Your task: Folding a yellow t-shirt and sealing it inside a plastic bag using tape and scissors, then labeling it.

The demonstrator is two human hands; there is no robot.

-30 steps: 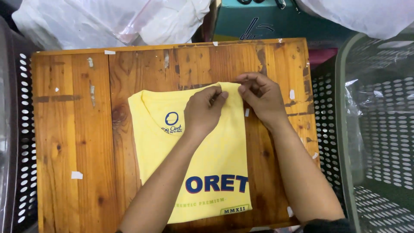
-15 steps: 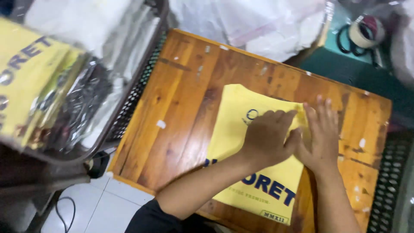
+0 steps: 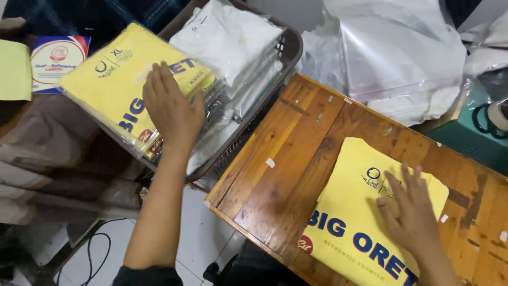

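Note:
A folded yellow shirt with blue lettering lies on the wooden table. My right hand rests flat on the shirt's right part, fingers spread. My left hand reaches left, off the table, and lies open on a stack of bagged yellow shirts in a dark plastic basket. Bagged white shirts sit behind that stack in the same basket.
Clear plastic bags are piled behind the table. A tape roll sits on a teal surface at the far right. A printed label sheet and a yellow sheet lie at the far left. Cables run on the white floor.
My left hand left the shirt on the table and moved left onto the bagged yellow stack in the basket. The view swung left. My right hand stayed on the shirt.

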